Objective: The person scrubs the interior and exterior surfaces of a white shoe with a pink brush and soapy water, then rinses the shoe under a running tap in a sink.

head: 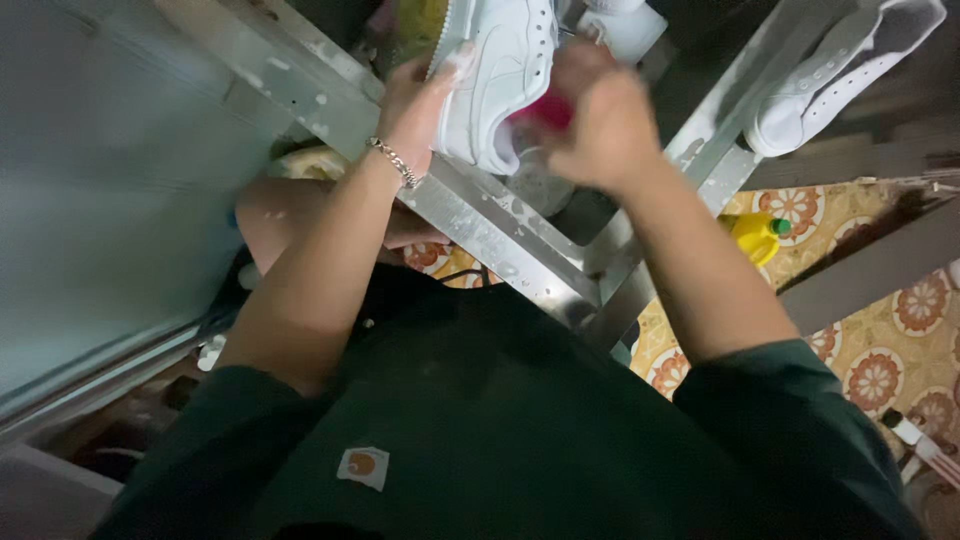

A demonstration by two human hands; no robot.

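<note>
Top centre of frame: my left hand point(425, 100) gripped the white sneaker point(500, 80) along its side, fingers curled around the sole edge. My right hand point(600, 125) was closed on something pink point(548, 110), pressed against the shoe's heel. Second white sneaker point(840, 75) lay upper right on the metal frame point(480, 220). Yellow bottle point(755, 235) sat below it, right of centre.

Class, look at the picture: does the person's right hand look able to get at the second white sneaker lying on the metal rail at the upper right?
Probably yes, once freed. The right hand is closed on a pink object against the white sneaker held by the left hand. The second sneaker lies uncovered on the metal rail, with nothing between.
</note>
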